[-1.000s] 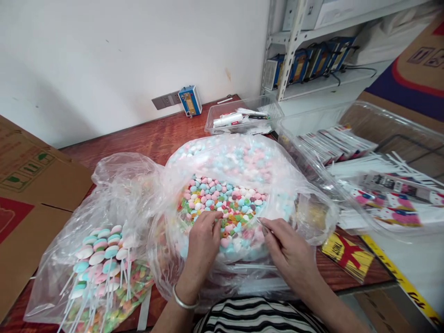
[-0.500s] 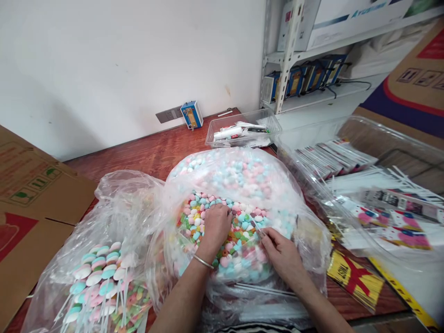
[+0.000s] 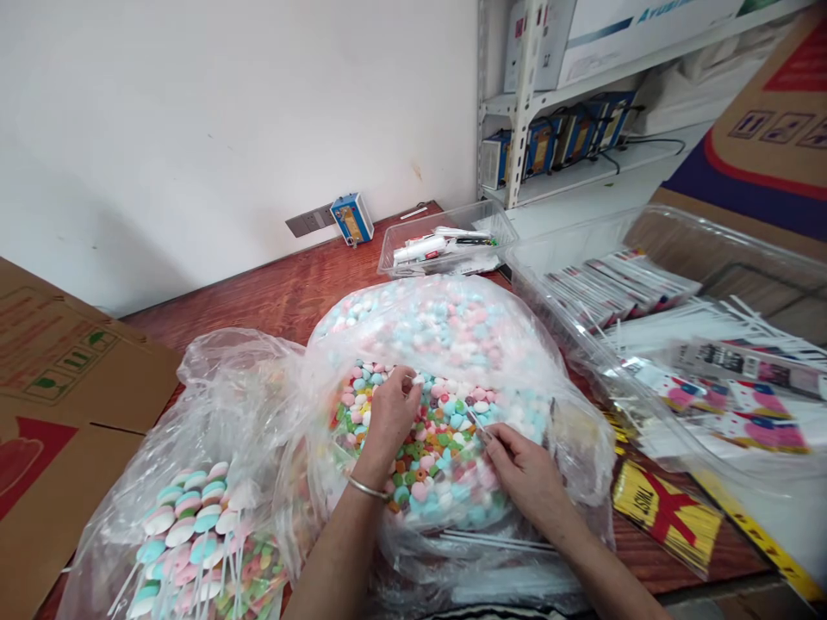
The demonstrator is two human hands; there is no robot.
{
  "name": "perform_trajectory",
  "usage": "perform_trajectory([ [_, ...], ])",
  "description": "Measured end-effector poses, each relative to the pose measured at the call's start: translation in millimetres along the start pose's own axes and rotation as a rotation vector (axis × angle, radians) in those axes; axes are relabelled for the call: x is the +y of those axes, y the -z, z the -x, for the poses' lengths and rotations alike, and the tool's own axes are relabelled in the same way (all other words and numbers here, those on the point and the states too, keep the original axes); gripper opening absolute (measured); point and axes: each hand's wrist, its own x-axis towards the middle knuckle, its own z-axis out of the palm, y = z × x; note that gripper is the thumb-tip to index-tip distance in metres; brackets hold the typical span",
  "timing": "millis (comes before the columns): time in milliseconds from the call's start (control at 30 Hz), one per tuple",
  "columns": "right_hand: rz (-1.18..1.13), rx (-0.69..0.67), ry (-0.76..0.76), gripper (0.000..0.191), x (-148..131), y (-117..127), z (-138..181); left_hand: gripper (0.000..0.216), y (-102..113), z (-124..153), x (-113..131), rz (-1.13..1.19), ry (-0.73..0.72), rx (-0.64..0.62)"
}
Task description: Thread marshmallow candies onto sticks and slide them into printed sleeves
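A clear plastic bag full of pastel marshmallow-like candies and small coloured gummy rings lies open in front of me. My left hand, a metal bangle on its wrist, is over the candies with thumb and fingers pinched together; what they hold, if anything, I cannot make out. My right hand pinches a thin stick, its tip pointing up and left over the candies. At the left, another clear bag carries several candy skewers on white sticks.
Cardboard boxes stand at the left and far right. A clear bin holds sticks and printed packets. Behind the candy bag is a small clear tray. A yellow twist-tie pack lies right, and loose white sticks lie near my body.
My left hand has lifted slightly and shifted left over the candies, uncovering more gummy rings. The right hand keeps its pinch on the stick in nearly the same place. The view has shifted a little.
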Motion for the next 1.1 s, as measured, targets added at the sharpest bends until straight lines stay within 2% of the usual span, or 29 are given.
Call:
perform_trajectory([
  [167,-0.008,0.011,0.0,0.027,1.5,-1.1,-0.1,0.005,-13.7,-5.8,-2.2,-0.052,-0.066,-0.009],
  [300,-0.021,0.016,0.003,0.029,1.1,-1.8,-0.2,0.014,-19.0,-0.1,-0.8,-0.069,-0.104,0.001],
  [467,-0.035,0.02,0.013,0.03,2.1,-2.6,0.1,0.017,-22.9,-1.1,-1.6,-0.073,-0.098,0.024],
  [733,-0.046,0.011,0.023,0.028,6.7,-4.4,-0.3,0.027,-31.4,-3.3,-4.2,-0.077,-0.105,-0.045],
  [833,-0.04,0.015,0.022,0.028,4.8,-3.8,0.8,0.021,-30.7,-6.2,-1.5,-0.053,-0.077,-0.039],
  [933,-0.049,0.004,0.033,0.027,-2.7,-0.4,3.8,0.018,-20.6,-3.7,3.8,-0.01,-0.039,-0.009],
  [1000,-0.076,-0.016,0.043,0.026,-11.2,3.0,5.5,0.018,-11.3,3.8,9.2,0.087,0.021,-0.016],
  [1100,-0.138,0.006,0.07,0.025,-26.4,6.0,4.1,0.025,0.5,21.7,20.9,0.528,0.175,-0.11],
])
